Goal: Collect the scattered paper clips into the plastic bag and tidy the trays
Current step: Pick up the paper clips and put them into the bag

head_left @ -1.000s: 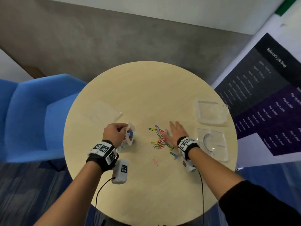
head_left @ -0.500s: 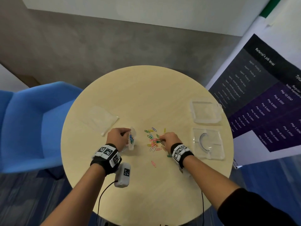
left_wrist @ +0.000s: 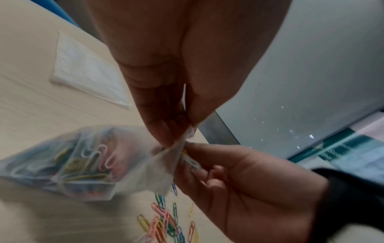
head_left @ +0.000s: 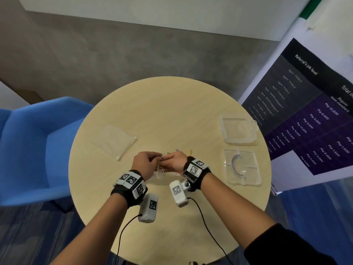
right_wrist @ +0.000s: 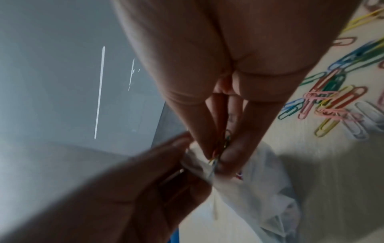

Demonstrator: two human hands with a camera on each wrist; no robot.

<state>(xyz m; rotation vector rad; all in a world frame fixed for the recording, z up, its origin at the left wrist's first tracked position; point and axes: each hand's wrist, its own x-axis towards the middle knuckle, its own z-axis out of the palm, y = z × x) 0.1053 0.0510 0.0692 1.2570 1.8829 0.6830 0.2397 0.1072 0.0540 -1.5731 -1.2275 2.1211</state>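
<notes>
My left hand [head_left: 146,163] pinches the mouth of a small clear plastic bag [left_wrist: 83,162] that holds several coloured paper clips, lifted just above the round table [head_left: 172,115]. My right hand [head_left: 174,162] pinches a few paper clips [right_wrist: 222,144] and pushes them into the bag's mouth [right_wrist: 199,157]. Several loose coloured clips [left_wrist: 164,220] lie scattered on the table under and beyond both hands [right_wrist: 332,98]. Two clear plastic trays sit at the right: the far tray [head_left: 238,131] and the near tray [head_left: 242,167], which has a curved dark mark in it.
A flat clear bag or sheet [head_left: 114,140] lies on the table to the left. A blue chair [head_left: 34,146] stands at the table's left. A printed banner [head_left: 315,111] stands close on the right. Cables hang from both wrist cameras.
My right hand closed on clips from the pile, then lifted and moved left to the bag's mouth. My left hand kept its hold on the bag.
</notes>
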